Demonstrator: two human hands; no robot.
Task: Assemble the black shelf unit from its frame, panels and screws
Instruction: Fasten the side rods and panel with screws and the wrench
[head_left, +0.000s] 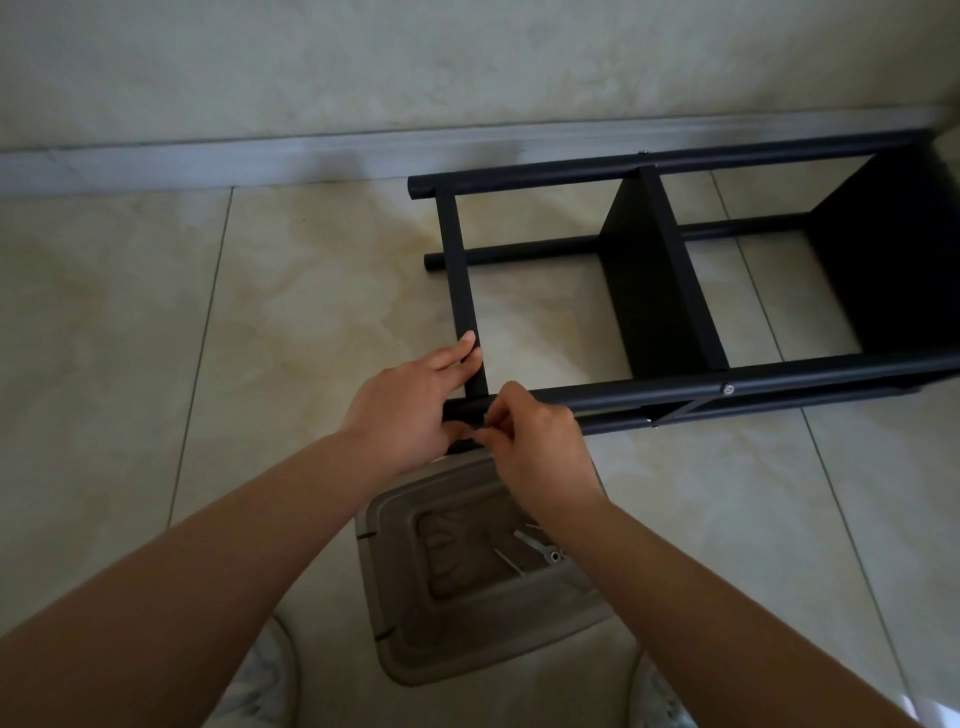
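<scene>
The black shelf unit (675, 270) lies on its side on the tiled floor, with round tube legs and two panels (654, 280) fitted between them. My left hand (410, 405) holds the flat end crossbar (460, 270) where it meets the near tube (727, 384), fingers laid along the bar. My right hand (530, 447) pinches something small at that same corner joint; the item itself is hidden by my fingers. A silver screw head (729, 388) shows further along the near tube.
A brown plastic tray (405, 597) sits on the floor below my hands and holds loose screws and a small metal wrench (537, 548). My white shoes (265, 675) flank it. A wall and grey skirting run along the far side.
</scene>
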